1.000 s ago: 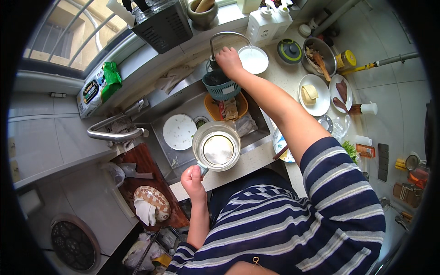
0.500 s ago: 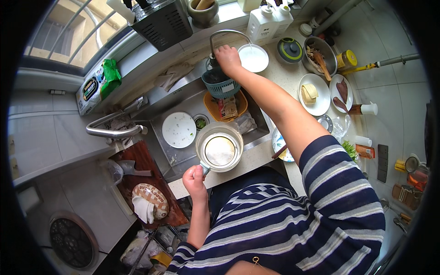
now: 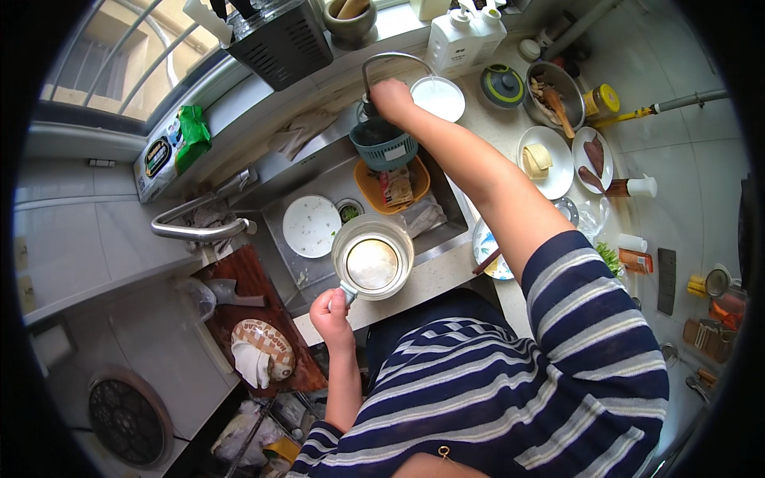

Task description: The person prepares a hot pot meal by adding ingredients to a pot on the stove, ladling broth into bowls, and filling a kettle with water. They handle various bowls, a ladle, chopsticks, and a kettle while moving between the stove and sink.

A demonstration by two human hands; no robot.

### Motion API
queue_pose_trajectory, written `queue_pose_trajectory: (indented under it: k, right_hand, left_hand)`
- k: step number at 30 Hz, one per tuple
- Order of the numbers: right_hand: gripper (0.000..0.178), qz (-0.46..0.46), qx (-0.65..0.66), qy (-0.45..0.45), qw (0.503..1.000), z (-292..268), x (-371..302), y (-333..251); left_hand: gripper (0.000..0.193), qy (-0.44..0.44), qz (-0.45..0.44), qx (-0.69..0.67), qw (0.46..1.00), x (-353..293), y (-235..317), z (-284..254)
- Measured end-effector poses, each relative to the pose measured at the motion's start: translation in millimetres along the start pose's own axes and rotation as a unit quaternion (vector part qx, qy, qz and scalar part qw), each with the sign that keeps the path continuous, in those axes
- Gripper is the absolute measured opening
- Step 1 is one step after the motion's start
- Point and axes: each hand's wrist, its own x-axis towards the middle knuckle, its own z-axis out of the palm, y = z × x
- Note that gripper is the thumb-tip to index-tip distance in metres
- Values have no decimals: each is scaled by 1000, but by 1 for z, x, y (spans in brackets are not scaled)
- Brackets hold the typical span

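My left hand (image 3: 330, 315) is closed round the pale handle of a clear round pot (image 3: 406, 253). The pot, with a round metallic base showing inside, is held over the sink's near edge. Stretched far across the sink, my right hand (image 3: 392, 100) is curled over the lower part of a thin curved tap (image 3: 384, 56), its fingertips partly hidden. Just below that hand sits a teal basket (image 3: 384, 150), above a yellow basket (image 3: 372, 188) holding packets. A white plate (image 3: 311, 226) with green bits lies in the steel sink (image 3: 275, 248).
A large metal faucet (image 3: 199, 231) arches at the left, near a dark red board (image 3: 233, 276). On the right counter stand a white bowl (image 3: 437, 99), a green-lidded container (image 3: 502, 86), a pot (image 3: 575, 88) with a wooden spatula, and plates (image 3: 550, 188) of food.
My left hand and the clear pot have shifted slightly left. My right hand stays at the thin tap, moved only a little.
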Motion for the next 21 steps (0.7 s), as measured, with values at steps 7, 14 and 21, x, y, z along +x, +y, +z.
queue_pose_trajectory:
  k: [7,14,21]
  right_hand:
    - [18,62,56,-111,990,-25,6,4]
    - [22,26,319,240,916,-46,-107,-19]
    - [69,483,758,46,435,-42,-172,50]
  left_hand:
    - [40,-25,-9,-10,1000,4,2,3]
    - [41,-48,-23,-8,999,9,3,11]
    - [40,-62,-14,20,998,21,4,20]
